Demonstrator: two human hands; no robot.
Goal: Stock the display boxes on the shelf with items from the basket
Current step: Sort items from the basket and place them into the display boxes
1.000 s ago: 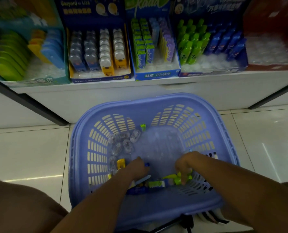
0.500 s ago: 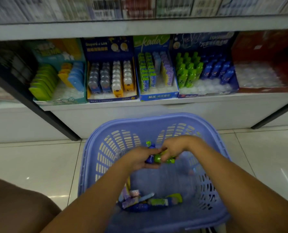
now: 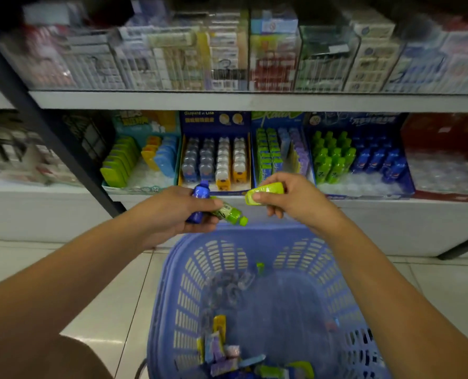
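Dim, cool, lit from overhead. Glints in pale patches off the floor tiles (image 3: 96, 341). Smears with motion blur across the top-shelf boxes (image 3: 227, 50) and inside the basket (image 3: 189, 283); bends and darkens toward the edges.

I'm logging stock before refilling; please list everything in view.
basket: one, lilac-blue, on the floor
loose items: several, mixed colours, inside the basket
display boxes: five, teal, three blue, one red, lower shelf
packs: many, blurred, upper shelf
blue bottle: one, blue, in the left hand
green bottle: one, green, in the left hand
flat case: one, yellow-green, in the right hand
left hand: one, grips both bottles
right hand: one, pinches the flat case
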